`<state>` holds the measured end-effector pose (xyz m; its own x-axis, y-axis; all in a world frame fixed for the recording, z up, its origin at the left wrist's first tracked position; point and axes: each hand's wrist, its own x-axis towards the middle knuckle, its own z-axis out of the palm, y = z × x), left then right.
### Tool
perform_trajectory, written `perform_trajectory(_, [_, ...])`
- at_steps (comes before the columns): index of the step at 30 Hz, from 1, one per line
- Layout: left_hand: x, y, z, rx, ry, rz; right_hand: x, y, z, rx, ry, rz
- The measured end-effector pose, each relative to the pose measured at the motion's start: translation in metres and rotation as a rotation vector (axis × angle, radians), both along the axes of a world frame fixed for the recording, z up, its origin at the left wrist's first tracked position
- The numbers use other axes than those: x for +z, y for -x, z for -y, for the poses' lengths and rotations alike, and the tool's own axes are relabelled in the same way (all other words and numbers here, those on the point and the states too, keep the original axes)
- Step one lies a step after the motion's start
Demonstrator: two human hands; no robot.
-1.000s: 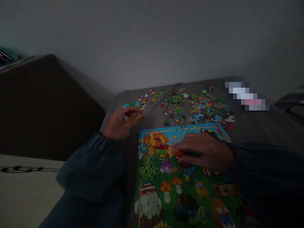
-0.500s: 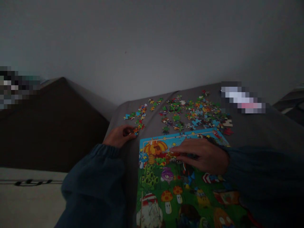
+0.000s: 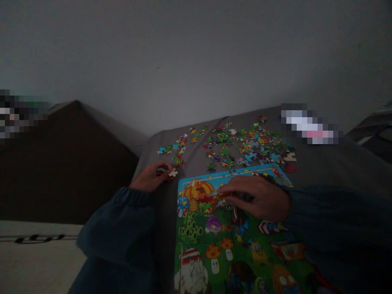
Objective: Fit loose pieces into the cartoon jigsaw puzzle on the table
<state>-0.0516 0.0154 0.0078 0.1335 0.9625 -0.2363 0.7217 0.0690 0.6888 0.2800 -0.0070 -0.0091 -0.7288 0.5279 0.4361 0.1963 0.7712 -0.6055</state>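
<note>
"At the far left, what's that?"

"Something dark and boxy (image 3: 61,175). Right of it, the left hand (image 3: 150,177), thumb and finger pinched on a pale-faced puzzle piece (image 3: 173,173) near the picture board's (image 3: 214,226) far left corner."

"Further along?"

"Loose pieces (image 3: 225,151), scattered on grey cloth (image 3: 196,157) beyond the board."

"And the right hand (image 3: 260,199)?"

"Over the board, fingertips close together beside the printed pumpkin (image 3: 199,190); whether they grip anything, I can't tell. Farthest right, a blurred-out item (image 3: 309,126)."

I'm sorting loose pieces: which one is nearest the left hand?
The pale piece at the left hand; the red-and-green pieces beyond lie farther off, printed colours showing.
</note>
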Motion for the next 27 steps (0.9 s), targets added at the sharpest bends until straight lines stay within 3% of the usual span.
perform_trajectory(8, [0.025, -0.029, 0.023, -0.171, 0.23, 0.006, -0.003, 0.0, -0.002, -0.012, 0.013, -0.001])
perform_trajectory(12, [0.027, -0.039, 0.027, -0.161, 0.311, 0.041, -0.004, 0.001, -0.003, 0.004, 0.016, -0.003])
perform_trajectory(21, [0.032, -0.049, 0.036, -0.2, 0.345, -0.133, -0.001, 0.002, -0.003, -0.002, 0.01, 0.016])
perform_trajectory(27, [0.034, -0.058, 0.04, -0.171, 0.385, -0.12, -0.003, 0.001, -0.003, 0.005, 0.002, 0.011])
